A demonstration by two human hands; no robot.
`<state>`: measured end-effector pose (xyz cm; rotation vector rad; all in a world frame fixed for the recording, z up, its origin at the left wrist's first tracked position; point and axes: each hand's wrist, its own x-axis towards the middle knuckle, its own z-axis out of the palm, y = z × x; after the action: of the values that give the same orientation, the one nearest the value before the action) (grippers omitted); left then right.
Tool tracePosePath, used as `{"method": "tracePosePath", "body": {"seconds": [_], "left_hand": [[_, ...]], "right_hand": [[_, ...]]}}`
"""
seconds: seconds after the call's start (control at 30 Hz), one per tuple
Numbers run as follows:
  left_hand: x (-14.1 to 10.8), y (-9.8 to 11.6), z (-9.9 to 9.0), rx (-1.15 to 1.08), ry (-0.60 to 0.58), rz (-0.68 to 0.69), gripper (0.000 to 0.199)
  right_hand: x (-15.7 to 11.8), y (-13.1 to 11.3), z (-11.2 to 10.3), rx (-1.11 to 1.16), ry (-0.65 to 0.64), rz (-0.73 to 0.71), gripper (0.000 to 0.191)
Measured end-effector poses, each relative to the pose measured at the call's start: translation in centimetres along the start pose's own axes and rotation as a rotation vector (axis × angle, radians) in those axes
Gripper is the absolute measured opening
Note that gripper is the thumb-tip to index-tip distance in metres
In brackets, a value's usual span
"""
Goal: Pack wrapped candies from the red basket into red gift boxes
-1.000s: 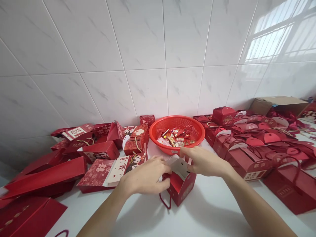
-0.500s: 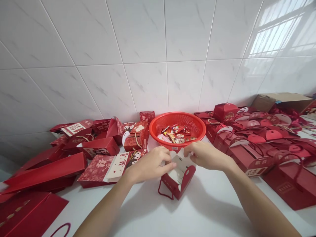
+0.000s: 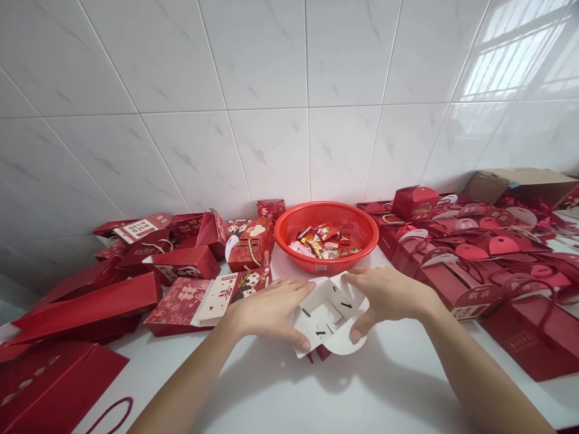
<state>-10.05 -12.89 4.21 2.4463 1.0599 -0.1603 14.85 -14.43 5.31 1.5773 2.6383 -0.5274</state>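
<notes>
A small red paper gift box [image 3: 326, 313] stands on the white table with its top flaps folded outward. Its white interior faces up and shows several short dark cord ends. My left hand [image 3: 271, 310] grips the box's left side, its thumb at the near left flap and its fingers along the far left edge. On the other side, my right hand [image 3: 386, 298] grips the right flaps, thumb at the near rounded flap and fingers at the far corner. Just behind the box is a red plastic basket [image 3: 283, 241] with wrapped sweets [image 3: 326, 241] in it.
Red gift boxes [image 3: 470, 241] crowd the table's right side, with a cardboard box [image 3: 534, 176] at the far right. More red boxes and bags [image 3: 90, 304] lie on the left. A tiled wall [image 3: 271, 157] rises behind.
The gift box's flaps have spread outward and its opening now faces up towards me. My hands have moved from its far flaps to its left and right sides.
</notes>
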Motion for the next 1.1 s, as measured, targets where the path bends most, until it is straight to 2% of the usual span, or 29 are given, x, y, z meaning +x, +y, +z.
{"method": "tracePosePath", "body": {"seconds": [0.13, 0.27, 0.37, 0.47, 0.63, 0.73, 0.8, 0.9, 0.93, 1.0, 1.1], "left_hand": [[0.4, 0.9, 0.4, -0.013, 0.06, 0.007, 0.089], [1.1, 2.0, 1.2, 0.075, 0.12, -0.109, 0.083], [1.5, 2.5, 1.6, 0.138, 0.17, -0.162, 0.079], [1.1, 2.6, 1.4, 0.14, 0.169, -0.156, 0.077], [-0.9, 2.1, -0.3, 0.094, 0.197, -0.067, 0.069], [-0.8, 1.4, -2.6, 0.085, 0.276, -0.042, 0.059], [0.6, 0.7, -4.5, 0.084, 0.314, 0.005, 0.048], [4.8, -1.0, -7.1, 0.056, 0.341, 0.075, 0.04], [6.4, -1.7, -7.6, 0.042, 0.313, 0.097, 0.038], [9.5, -3.0, -8.2, 0.076, 0.201, 0.065, 0.035], [13.3, -4.4, -7.7, 0.17, 0.029, -0.004, 0.042]], "right_hand": [[0.5, -0.3, 0.6, -0.124, 0.003, 0.104, 0.062], [1.3, -0.7, 0.9, -0.187, 0.0, 0.213, 0.065], [1.2, -0.5, 0.5, -0.169, 0.013, 0.199, 0.063], [0.1, 0.3, -0.5, -0.096, 0.052, 0.121, 0.058], [-1.7, 2.0, -2.5, -0.052, 0.237, 0.09, 0.054], [-0.4, 3.1, -3.4, 0.129, 0.418, 0.061, 0.036], [1.9, 4.0, -3.8, 0.38, 0.58, 0.001, 0.027], [6.4, 5.5, -3.7, 0.88, 0.789, -0.013, 0.021], [7.9, 5.9, -3.6, 1.025, 0.854, 0.029, 0.019], [10.5, 6.7, -3.1, 1.134, 0.941, 0.081, 0.015], [12.7, 7.6, -2.1, 1.223, 0.994, 0.129, 0.01]]}}
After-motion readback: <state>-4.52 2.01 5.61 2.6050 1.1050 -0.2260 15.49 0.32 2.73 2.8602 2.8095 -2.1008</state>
